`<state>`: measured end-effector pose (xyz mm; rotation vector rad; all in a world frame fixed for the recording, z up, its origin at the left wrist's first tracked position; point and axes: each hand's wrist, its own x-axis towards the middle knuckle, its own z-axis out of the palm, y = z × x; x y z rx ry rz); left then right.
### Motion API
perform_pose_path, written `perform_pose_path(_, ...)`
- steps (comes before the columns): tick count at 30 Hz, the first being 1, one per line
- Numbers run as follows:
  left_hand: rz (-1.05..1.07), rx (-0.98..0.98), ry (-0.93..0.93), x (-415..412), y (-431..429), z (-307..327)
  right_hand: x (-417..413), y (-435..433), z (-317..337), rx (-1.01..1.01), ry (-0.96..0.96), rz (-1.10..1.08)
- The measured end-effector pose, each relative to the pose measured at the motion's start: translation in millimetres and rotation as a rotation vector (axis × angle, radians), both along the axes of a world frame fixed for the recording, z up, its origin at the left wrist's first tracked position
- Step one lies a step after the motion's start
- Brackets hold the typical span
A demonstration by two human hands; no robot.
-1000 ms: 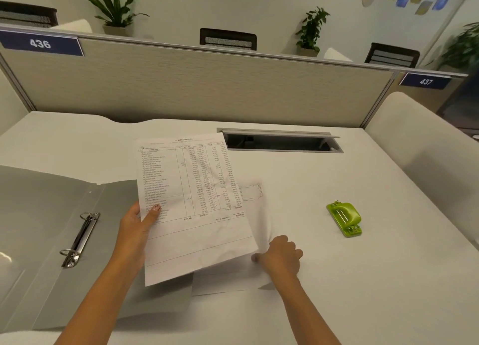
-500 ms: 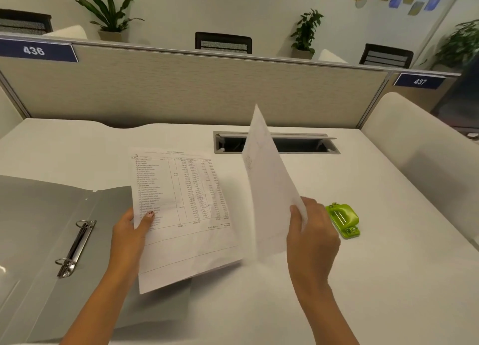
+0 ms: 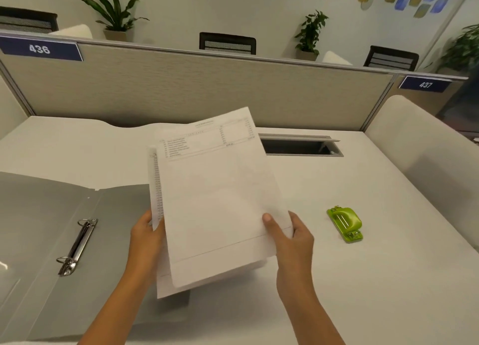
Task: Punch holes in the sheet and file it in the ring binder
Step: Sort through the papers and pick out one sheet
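**Both hands hold printed sheets above the desk**

The left hand [image 3: 145, 241] grips the left edge of a printed sheet [image 3: 156, 189], of which only a narrow strip and the lower left corner show. The right hand [image 3: 290, 238] grasps a second sheet [image 3: 220, 197] by its right edge, thumb on the upper face, and this sheet lies over the first, covering most of it. Both sheets are lifted clear of the white desk [image 3: 337, 280] and tilted a little, with a few lines of print near the top of the upper one.

The grey ring binder [image 3: 39, 228] lies open on the desk to the left, its metal rings [image 3: 77, 246] closed and bare, just left of the left hand. The lower left corner of the papers overlaps the binder's right flap. The green hole punch [image 3: 346, 226] sits on the desk to the right of the right hand, apart from it and from the paper. Behind the sheets a cable slot [image 3: 300, 146] is open in the desk top.
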<state>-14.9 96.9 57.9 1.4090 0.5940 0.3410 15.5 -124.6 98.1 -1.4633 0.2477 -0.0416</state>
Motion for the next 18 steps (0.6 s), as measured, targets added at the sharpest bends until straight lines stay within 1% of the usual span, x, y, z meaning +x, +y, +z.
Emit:
perform_pose_path(2, -0.012, -0.038, 0.008, -1, -4, 3, -4, 3, -8, 0.016, 0.051, 0.011)
perform_pose_path(4, -0.011, -0.092, 0.006, -2, -7, 6, -8, 6, -11, -0.026, 0.052, -0.003)
perform_pose_path(7, -0.013, -0.131, 0.008, -3, -10, 9, -11, 5, -11, -0.181, 0.021, 0.03)
perform_pose_path(11, -0.051, -0.2, 0.008, -5, -11, 14, -5, -3, -19, -0.43, 0.036, 0.083)
perform_pose_path(12, -0.064, -0.22, 0.01, -6, -11, 16, -2, -6, -18, -0.442, 0.041, 0.086)
perform_pose_path(14, -0.087, -0.248, 0.01, -6, -14, 18, 6, -13, -15, -0.385, 0.085, 0.131)
perform_pose_path(16, -0.113, -0.265, -0.006, -6, -17, 19, 11, -21, -10, -0.297, 0.16, 0.209)
perform_pose_path(18, -0.139, -0.262, -0.021, -6, -19, 19, 15, -26, -10, -0.294, 0.196, 0.288)
